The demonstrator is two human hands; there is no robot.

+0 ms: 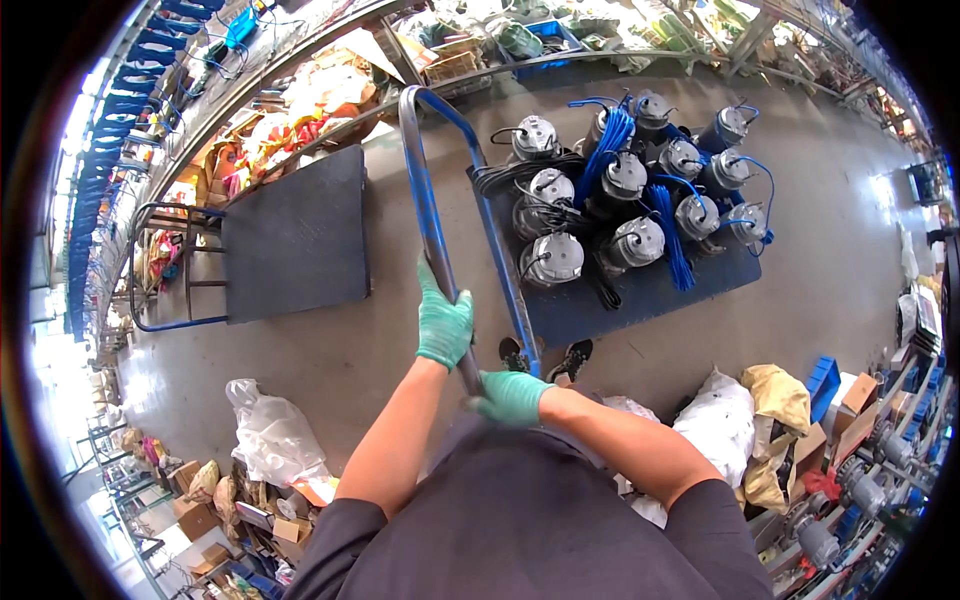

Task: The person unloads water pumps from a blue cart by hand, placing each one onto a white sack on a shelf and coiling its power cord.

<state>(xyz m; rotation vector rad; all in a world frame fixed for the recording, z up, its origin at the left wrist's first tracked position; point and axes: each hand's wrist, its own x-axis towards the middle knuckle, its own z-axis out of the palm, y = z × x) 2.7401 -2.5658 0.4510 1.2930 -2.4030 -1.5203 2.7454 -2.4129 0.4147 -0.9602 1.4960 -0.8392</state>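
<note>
Head view, only one: looking down on platform trolley (640, 308), right of centre, just ahead of black shoes (575, 360). Loaded w/ approx. a dozen silver-topped submersible pumps (556, 258), packed close & mostly upright toward far side of deck. Blue cable coils (672, 240) & black cable (497, 178) bundled in among them.

Holding blue handle (427, 210) w/ both hands, green knit gloves on. W/ left hand (445, 325): wrapped round bar below its middle, one digit stretched up along tube. W/ right hand (510, 398): curled round near end of bar, just below left; fingertips tucked out of sight, so reading as a full wrap but can't be 100% on that.

Handling, est.: v. heavy w/ all that metal, so slow to start & slow to stop. Stiff steel tube, no flex to expect. Smooth & worn-looking, maybe a bit slick bare-handed, better w/ knit gloves. Best hold: on the bar, hands wider apart for steering leverage. Don't pull on cables or pump tops. Go easy on turns, no straps visible, tall load, could tip. Mind cable ends near deck edge. Watch clearance to 2nd platform trolley, empty-decked (295, 240), over to the left.
</note>
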